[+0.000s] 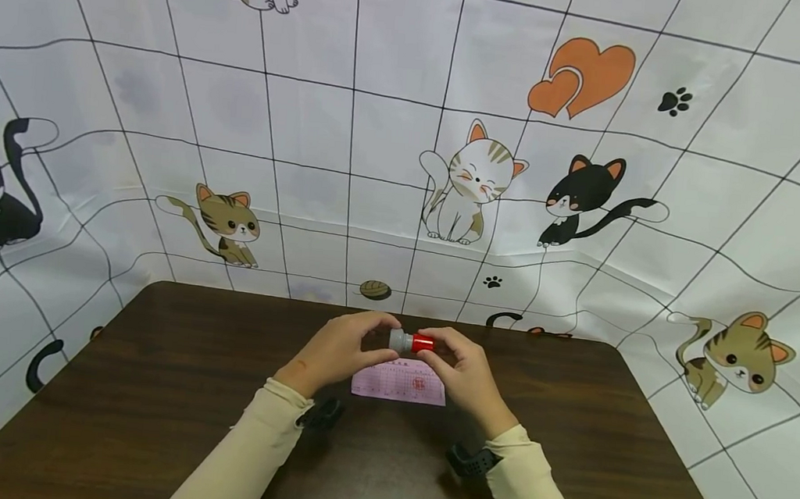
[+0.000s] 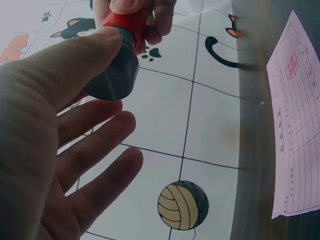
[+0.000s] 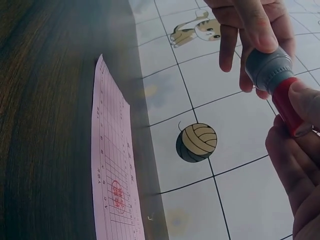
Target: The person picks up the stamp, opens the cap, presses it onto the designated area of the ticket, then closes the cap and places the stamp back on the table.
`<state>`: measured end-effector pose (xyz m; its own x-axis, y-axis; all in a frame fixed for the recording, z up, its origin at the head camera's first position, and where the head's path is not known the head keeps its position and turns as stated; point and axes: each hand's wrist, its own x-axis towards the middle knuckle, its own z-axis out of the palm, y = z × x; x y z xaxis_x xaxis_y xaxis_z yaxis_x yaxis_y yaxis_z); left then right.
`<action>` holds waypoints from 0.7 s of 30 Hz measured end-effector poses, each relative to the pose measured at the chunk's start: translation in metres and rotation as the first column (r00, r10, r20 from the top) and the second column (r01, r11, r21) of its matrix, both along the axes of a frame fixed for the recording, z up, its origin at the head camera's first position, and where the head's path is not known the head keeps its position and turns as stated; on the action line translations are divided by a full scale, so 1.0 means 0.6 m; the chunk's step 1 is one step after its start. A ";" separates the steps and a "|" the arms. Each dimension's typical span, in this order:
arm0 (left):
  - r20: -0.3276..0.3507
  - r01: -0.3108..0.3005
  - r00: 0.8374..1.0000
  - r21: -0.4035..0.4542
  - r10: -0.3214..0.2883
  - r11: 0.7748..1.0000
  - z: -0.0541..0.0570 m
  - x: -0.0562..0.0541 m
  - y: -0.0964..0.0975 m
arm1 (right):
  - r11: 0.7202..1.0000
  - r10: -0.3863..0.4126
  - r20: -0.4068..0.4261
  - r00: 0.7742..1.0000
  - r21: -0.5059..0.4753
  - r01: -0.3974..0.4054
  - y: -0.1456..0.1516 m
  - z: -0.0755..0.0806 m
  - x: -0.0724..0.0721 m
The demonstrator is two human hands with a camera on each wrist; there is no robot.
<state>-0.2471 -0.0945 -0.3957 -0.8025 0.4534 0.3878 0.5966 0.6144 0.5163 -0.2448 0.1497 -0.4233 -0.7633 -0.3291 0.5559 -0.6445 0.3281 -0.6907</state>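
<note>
A small round stamp, with a grey end (image 1: 401,340) and a red end (image 1: 424,344), is held level above the far part of the table. My left hand (image 1: 341,351) pinches the grey end between thumb and forefinger; in the left wrist view its other fingers (image 2: 100,185) are spread and free. The red end (image 3: 289,106) is gripped between the thumb and fingers of my right hand (image 1: 466,371). Below the stamp, a pink printed slip (image 1: 389,386) lies on the table, bearing a red seal mark (image 3: 118,196).
The dark wood table (image 1: 170,388) stretches out on both sides of the slip. Behind it hangs a white gridded cloth (image 1: 304,218) printed with cats, hearts and paw marks. Dark straps (image 1: 473,460) circle both wrists.
</note>
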 end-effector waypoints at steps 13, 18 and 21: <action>-0.090 -0.002 0.996 -0.067 -0.004 0.998 0.001 -0.002 -0.004 | 0.999 0.027 -0.081 0.996 -0.022 -0.029 -0.001 0.002 0.000; -0.121 -0.030 0.992 -0.044 0.024 0.999 0.000 -0.001 0.000 | 0.999 -0.013 -0.096 0.995 -0.033 0.010 -0.005 0.002 0.002; -0.120 -0.043 0.992 -0.037 0.038 0.998 0.000 -0.001 0.003 | 0.999 -0.032 -0.090 0.995 -0.041 0.028 -0.007 0.003 0.002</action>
<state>-0.2474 -0.0928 -0.3954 -0.7696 0.4386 0.4640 0.6268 0.6576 0.4180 -0.2436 0.1454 -0.4217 -0.7182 -0.2829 0.6357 -0.6955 0.3213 -0.6427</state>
